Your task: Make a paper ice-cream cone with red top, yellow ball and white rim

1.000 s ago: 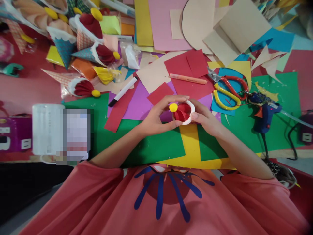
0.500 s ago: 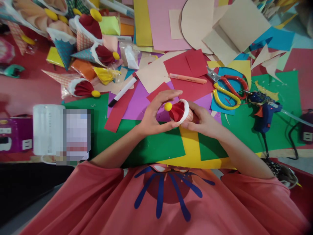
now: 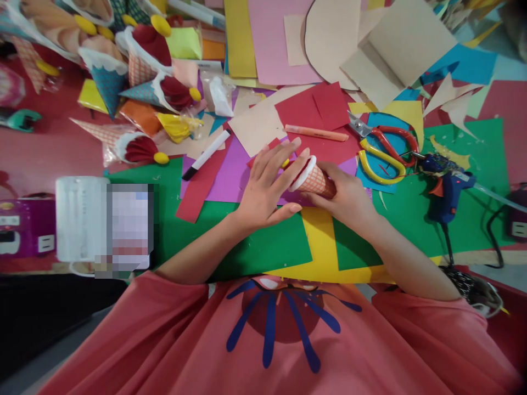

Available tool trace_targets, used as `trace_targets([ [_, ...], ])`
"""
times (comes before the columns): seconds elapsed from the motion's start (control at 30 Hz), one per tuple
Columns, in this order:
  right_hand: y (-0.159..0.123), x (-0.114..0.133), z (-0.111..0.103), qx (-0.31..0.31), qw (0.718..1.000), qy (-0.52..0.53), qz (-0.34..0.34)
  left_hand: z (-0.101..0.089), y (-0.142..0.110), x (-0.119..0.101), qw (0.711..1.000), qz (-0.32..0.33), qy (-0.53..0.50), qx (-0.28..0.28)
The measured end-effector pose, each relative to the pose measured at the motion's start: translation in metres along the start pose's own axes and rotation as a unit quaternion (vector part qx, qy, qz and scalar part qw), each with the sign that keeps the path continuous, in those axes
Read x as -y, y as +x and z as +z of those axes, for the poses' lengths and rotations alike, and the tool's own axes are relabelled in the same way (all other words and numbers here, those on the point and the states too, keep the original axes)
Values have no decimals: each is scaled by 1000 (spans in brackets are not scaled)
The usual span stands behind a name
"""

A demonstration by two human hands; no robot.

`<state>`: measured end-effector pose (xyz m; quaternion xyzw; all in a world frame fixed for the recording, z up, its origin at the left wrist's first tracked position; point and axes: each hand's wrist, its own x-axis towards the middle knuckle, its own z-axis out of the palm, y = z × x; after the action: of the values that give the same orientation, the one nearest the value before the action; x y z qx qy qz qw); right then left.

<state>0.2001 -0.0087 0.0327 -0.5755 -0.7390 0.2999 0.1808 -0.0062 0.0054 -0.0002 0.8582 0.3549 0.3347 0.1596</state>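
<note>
A small craft ice cream cone with an orange-and-white checked body, a white fuzzy rim and a red top lies in my right hand. That hand's thumb and fingers wrap round the checked body. My left hand is beside the red top, its fingers stretched out and its thumb apart. The left fingers cover most of the red top, and a bit of the yellow ball shows between them. Whether they touch the top I cannot tell. Purple and green sheets lie beneath both hands.
Scissors with red and yellow handles lie at right, beside a blue glue gun with its cord. An orange pen and a black-capped marker rest on paper scraps. Several finished cones crowd the upper left. A phone is at left.
My left hand has opened its grip and its fingers now spread over the red top. The cone has turned, so more of its checked side shows in my right hand.
</note>
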Motion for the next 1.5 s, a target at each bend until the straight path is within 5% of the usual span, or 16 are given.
trace_targets([
  [0.7,-5,-3,7,-48,995,-39,-78,2,-2,1,1000,23,3,-1],
  [1.5,-2,2,7,-8,990,141,-7,3,0,-1,1000,19,-3,4],
])
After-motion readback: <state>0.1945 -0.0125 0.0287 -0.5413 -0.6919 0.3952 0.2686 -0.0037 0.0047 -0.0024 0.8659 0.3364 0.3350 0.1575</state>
